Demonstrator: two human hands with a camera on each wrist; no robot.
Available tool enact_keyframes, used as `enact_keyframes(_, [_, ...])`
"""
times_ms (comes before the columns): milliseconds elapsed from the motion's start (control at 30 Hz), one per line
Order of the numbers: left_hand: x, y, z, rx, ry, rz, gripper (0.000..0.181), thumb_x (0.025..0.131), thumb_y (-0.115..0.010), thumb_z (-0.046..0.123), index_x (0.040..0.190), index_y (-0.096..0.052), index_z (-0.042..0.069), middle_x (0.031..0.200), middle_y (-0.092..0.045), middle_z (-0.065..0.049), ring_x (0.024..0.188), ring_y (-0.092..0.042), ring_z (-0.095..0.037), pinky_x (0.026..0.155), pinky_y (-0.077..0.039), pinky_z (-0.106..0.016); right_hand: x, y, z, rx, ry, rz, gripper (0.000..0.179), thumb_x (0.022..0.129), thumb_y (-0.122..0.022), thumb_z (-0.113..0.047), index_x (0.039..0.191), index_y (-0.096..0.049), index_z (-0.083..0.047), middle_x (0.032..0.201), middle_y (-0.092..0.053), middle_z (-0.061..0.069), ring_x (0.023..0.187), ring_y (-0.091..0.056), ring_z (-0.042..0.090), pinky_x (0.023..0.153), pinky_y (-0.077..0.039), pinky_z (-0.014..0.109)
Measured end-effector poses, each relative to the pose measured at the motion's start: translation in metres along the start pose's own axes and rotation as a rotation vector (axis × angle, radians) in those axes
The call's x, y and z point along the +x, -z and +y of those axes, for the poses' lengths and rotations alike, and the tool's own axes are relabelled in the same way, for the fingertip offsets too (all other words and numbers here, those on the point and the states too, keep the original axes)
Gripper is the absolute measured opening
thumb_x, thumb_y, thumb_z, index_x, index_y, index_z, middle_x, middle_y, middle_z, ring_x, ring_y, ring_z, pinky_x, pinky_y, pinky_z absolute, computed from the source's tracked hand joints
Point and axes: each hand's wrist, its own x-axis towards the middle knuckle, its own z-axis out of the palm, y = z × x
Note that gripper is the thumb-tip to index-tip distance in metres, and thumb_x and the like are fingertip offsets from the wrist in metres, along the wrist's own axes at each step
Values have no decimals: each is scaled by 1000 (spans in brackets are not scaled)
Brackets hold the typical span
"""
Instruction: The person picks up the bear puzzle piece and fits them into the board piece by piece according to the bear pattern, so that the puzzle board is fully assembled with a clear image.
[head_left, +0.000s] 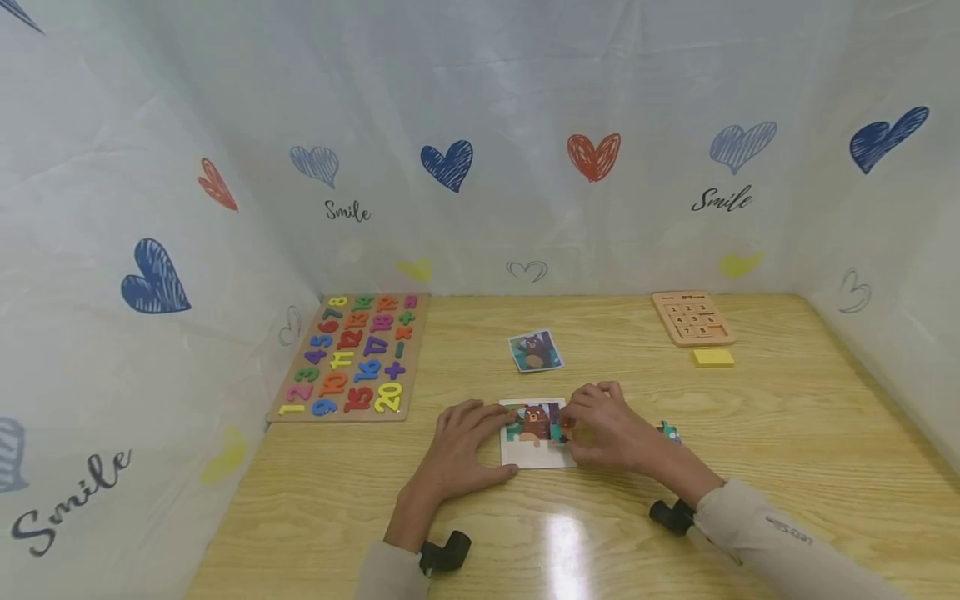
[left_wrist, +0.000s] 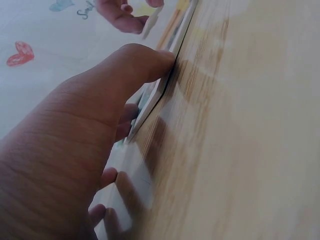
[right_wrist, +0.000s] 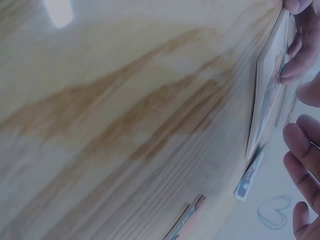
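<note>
A white-bordered jigsaw puzzle board lies flat in the middle of the table, showing part of a bear picture over a blank lower strip. My left hand holds its left side, the thumb at the near corner and the index finger on the picture near the far corner. Over the right side, my right hand pinches a thin puzzle piece between thumb and fingers. Its printed face is mostly hidden by the fingers. Past my right forearm lies a loose puzzle piece, partly covered.
Beyond the board lies a bear picture card. A board of coloured numbers is at the far left. At the far right lie a wooden number-slide board and a yellow block. White printed curtains surround the table.
</note>
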Motion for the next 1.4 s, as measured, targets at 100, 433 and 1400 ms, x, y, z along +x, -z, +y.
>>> enact_keyframes(100, [0,0,-1,-1,-12,7,74,82,-66,64,147,-52,32,150,-46,9,143,-30,-27,114,-18,-57,2,-1,-2,12,9,-3,21,76,-80,-18,94,-69,-16,91,-63,-7,99,-55,18,91,-35,53])
enact_keyframes(433, [0,-2,-2,-1,-12,1,72,83,-65,64,146,-52,32,150,-46,10,143,-30,-27,114,-19,-58,9,-6,-8,22,12,-34,20,79,-79,-18,97,-70,-16,90,-63,-7,99,-54,17,91,-35,53])
enact_keyframes(1400, [1,-1,-2,19,-23,7,73,84,-63,66,148,-51,32,150,-46,10,143,-30,-25,115,-18,-55,21,-20,-20,10,38,-45,14,81,-71,-8,91,-68,-18,90,-63,-7,99,-55,17,92,-35,52])
